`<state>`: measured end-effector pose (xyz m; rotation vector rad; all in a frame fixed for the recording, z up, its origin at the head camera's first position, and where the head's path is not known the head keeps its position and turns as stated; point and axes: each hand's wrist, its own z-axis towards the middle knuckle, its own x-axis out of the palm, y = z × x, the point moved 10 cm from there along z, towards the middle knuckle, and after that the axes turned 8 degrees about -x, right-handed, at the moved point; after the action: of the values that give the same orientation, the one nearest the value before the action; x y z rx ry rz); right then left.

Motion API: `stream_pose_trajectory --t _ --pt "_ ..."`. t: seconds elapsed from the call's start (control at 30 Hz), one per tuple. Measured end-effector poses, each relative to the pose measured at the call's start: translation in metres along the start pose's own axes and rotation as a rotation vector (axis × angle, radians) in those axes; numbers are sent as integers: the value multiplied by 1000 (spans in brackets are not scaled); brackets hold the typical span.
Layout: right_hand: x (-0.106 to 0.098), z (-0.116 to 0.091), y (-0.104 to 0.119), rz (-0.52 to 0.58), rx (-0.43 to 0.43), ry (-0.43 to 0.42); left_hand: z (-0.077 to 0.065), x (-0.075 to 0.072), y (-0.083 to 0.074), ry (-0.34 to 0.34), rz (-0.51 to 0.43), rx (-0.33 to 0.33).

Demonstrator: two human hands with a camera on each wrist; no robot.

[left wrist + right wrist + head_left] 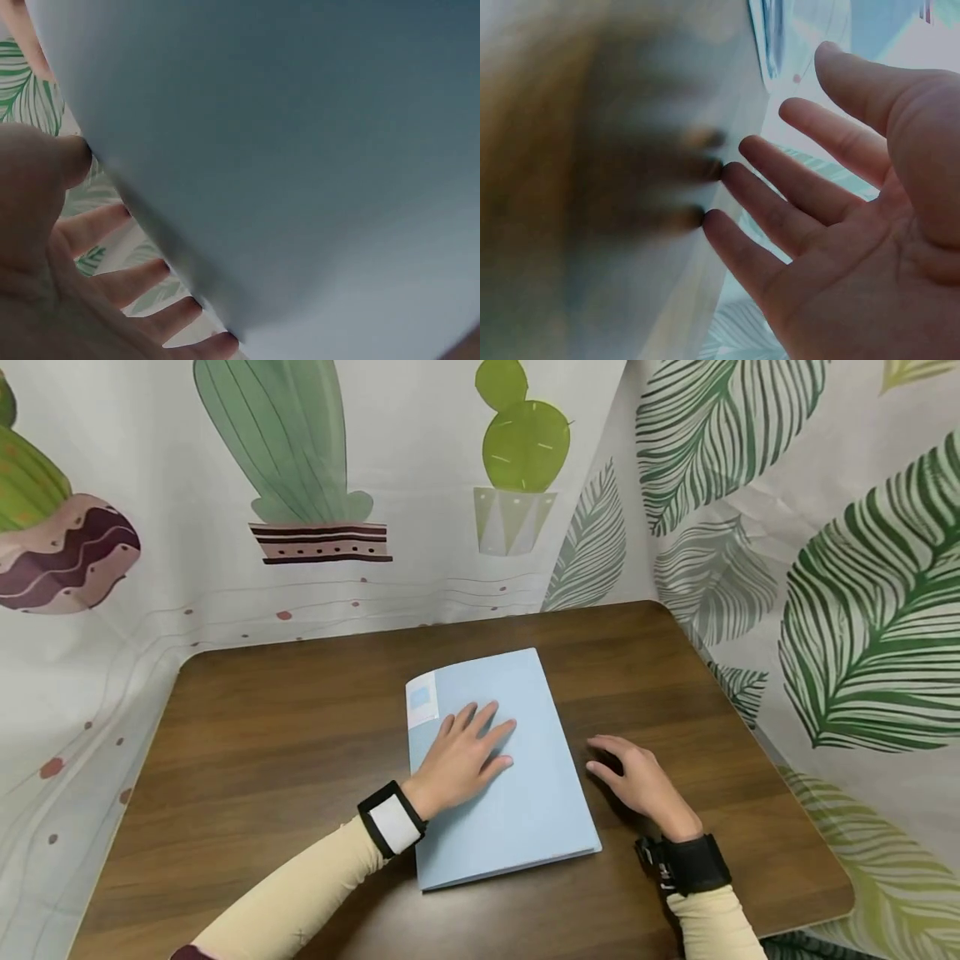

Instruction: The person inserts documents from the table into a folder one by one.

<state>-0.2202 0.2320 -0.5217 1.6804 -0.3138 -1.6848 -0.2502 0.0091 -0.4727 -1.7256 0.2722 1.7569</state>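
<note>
A light blue folder lies closed on the brown wooden table, with a white label at its upper left corner. My left hand rests on its cover, fingers spread; in the left wrist view the fingertips and thumb meet the blue surface. To the right of the folder, apart from it, is my right hand, holding nothing. In the right wrist view its fingers are loosely extended, with the little and ring fingertips at the tabletop.
Behind the table hangs a white cloth printed with cacti. Another cloth with large green leaves runs along the right side. The table's right edge lies a little beyond my right hand.
</note>
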Motion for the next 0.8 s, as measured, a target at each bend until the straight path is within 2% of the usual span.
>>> stream_pose_trajectory --t 0.23,0.37,0.47,0.63,0.73,0.8 --pt "1 -1 0 -3 5 2 -1 15 -4 65 62 -13" --pt "-4 10 8 -8 -6 -16 -2 20 -3 93 94 -27" --pt "-15 33 25 -12 -51 -68 -2 21 -1 114 105 -39" --pt "-33 84 71 -15 -175 -217 -1 23 -1 133 140 -43" --pt "-31 113 89 -9 -215 -270 -2 26 -2 137 160 -46" --pt "-23 128 92 7 -206 -280 -5 27 -3 133 171 -42"
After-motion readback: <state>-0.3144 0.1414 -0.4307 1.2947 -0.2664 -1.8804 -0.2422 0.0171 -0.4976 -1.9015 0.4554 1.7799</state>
